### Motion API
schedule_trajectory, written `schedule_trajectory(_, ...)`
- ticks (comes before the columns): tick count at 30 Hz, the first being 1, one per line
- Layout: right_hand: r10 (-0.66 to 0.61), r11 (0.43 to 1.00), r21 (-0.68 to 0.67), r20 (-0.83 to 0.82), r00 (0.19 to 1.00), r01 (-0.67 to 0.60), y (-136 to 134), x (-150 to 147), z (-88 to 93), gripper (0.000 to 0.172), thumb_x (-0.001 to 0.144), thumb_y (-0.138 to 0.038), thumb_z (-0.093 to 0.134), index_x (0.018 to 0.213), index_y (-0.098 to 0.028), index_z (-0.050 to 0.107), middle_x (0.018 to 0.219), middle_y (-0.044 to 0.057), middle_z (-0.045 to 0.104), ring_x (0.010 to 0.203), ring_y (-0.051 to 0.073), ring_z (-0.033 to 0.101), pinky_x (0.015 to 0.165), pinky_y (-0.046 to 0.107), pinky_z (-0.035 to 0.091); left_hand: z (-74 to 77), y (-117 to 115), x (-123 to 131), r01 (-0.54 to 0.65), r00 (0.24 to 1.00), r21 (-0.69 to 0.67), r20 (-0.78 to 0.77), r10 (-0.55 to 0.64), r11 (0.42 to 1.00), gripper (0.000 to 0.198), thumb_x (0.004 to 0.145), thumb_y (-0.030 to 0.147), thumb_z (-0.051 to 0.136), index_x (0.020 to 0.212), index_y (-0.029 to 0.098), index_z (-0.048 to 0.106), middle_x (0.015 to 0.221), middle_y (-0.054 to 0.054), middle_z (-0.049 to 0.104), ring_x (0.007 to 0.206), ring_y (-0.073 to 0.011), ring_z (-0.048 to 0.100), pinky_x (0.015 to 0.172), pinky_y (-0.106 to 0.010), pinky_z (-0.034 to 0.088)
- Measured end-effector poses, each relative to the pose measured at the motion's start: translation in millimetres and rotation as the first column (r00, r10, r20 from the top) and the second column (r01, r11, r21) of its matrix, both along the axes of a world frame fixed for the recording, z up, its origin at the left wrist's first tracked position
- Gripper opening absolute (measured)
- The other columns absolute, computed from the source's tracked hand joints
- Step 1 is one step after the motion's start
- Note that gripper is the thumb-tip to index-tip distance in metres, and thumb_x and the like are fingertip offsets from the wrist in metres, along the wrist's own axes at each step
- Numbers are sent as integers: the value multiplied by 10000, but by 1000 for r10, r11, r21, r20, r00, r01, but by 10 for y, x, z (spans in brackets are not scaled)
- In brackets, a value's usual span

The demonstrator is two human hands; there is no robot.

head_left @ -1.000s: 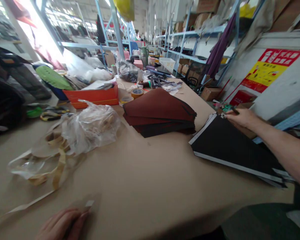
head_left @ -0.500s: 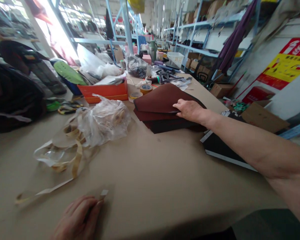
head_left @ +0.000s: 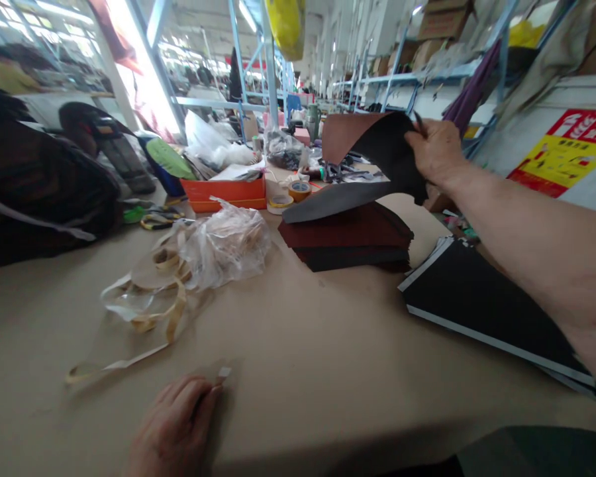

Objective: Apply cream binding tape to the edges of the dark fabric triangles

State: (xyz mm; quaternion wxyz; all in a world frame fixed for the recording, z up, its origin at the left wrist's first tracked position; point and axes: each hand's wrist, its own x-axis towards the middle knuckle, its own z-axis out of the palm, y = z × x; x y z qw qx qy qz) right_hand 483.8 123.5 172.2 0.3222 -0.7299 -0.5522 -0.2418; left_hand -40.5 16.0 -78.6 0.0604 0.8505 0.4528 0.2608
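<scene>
My right hand [head_left: 440, 151] is closed on the edge of a floppy leather-like sheet [head_left: 392, 149], brown on one face and dark grey or black on the other. The sheet hangs bent above a stack of dark red-brown sheets [head_left: 347, 232], its lower flap over the stack's far side. My left hand [head_left: 181, 414] rests near the table's front edge, fingers pinched on a small strip of tape [head_left: 223, 374] whose pale end sticks out. Most of that strip is hidden by the fingers.
Black pieces with pale edges [head_left: 481, 305] lie at the right. Left of centre are a clear plastic bag [head_left: 228, 242] and loose tan tape [head_left: 176, 311]. Behind stand an orange box [head_left: 223, 193] and tape rolls [head_left: 299, 191]. A dark bag [head_left: 34, 192] sits far left.
My right hand has lifted the top brown sheet up and to the right off the stack, bending it so its dark underside shows. My left hand keeps its pinch; the view has shifted.
</scene>
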Motion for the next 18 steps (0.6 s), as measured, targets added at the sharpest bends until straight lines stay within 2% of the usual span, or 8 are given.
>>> schedule_trajectory(2,27,997,81,-105,994,-18,-43,9,88,483,871,-336,347,809,65,608,853,59,646,838,89,552,723,237,335,1,2,-6,0,1000,-30,-18,0,1000,244,892,383,481,750,219,592,763,-20,635,749,-188,608,716,-312,482)
schedule_trajectory(3,50,993,116,-192,980,-28,-54,17,64,361,852,-296,454,795,23,613,826,42,645,793,77,542,729,225,346,26,7,14,-4,1000,-41,-28,3,999,257,894,383,475,728,219,584,729,-17,622,722,-189,598,686,-312,476)
schedule_trajectory(5,97,987,158,-365,926,-41,-61,42,-121,177,791,-215,581,750,-45,609,729,7,618,699,76,508,721,231,372,163,26,140,24,999,-46,-21,-25,999,290,903,379,458,685,215,556,659,-7,581,654,-181,565,611,-300,455)
schedule_trajectory(7,115,985,166,-477,872,-40,-62,75,-437,132,780,-196,581,717,-81,602,632,-24,558,633,88,484,696,248,392,421,64,417,120,993,-23,21,-120,993,289,920,349,434,692,205,537,675,-9,572,659,-173,552,597,-289,453)
schedule_trajectory(10,125,978,207,-544,830,-12,-77,107,-922,167,797,-256,541,712,-125,599,577,-39,505,595,112,474,653,267,412,891,207,1101,347,937,36,-48,-345,937,216,925,235,433,750,182,547,927,-59,626,911,-201,561,787,-326,486)
schedule_trajectory(12,153,970,243,-575,804,-10,-87,115,-1126,227,809,-333,517,706,-147,595,576,-37,501,602,125,485,644,271,424,1113,400,1651,439,885,48,-197,-422,897,195,917,215,456,767,166,571,1033,-87,621,1024,-227,531,864,-346,485)
schedule_trajectory(15,205,952,304,-598,775,-17,-68,155,-1213,300,809,-436,499,724,-164,593,619,-27,541,652,142,523,663,278,448,1199,814,2416,497,840,33,-271,-471,867,212,903,253,496,755,162,618,1108,-95,598,1109,-242,490,969,-360,442)
schedule_trajectory(18,326,923,373,-620,714,-98,-17,314,-1171,309,810,-472,496,807,-179,594,730,-8,607,753,161,569,711,299,480,1102,1212,2935,510,816,1,-318,-483,860,170,866,267,550,797,158,662,1168,-112,567,1135,-273,475,974,-386,437)
